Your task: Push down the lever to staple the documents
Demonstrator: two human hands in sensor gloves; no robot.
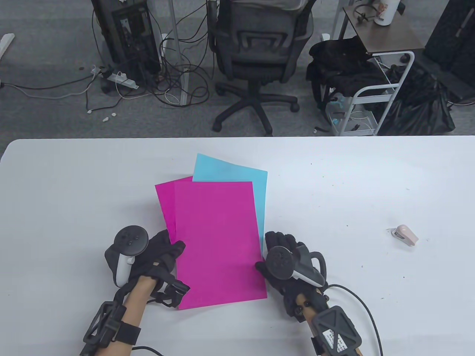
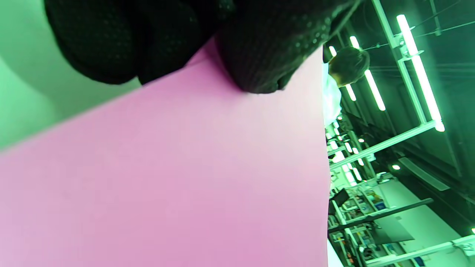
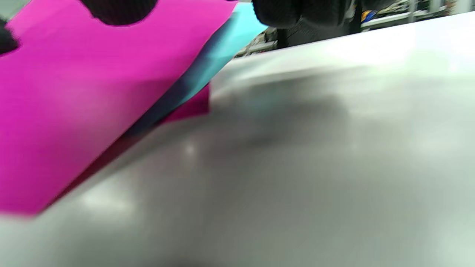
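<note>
Nearest to the camera are my two gloved hands, one at each long edge of the paper stack; my left hand holds the left edge of the top magenta sheet, and my right hand holds the right edge, with the thumb on top of the sheet. The stack is not squared; a second magenta sheet sticks out at the left and a blue sheet sticks out at the far corner. The stapler lies on the white table far to the right, well apart from both hands; nothing touches its lever.

I judge that the sheets first must be aligned, and here is the risk; if I lift the stack as it is, the lower sheets can slide further out and the staple will miss one of them. Also the stapler is small and lies loose, so a push that is not straight down can tip it or make it slip away.

The right wrist view shows what the table view does not: the sheets' right edge is raised from the table, with the blue sheet between the two magenta ones. The left wrist view shows my left fingertips pressing on the magenta surface; the stapler appears in neither wrist view.
</note>
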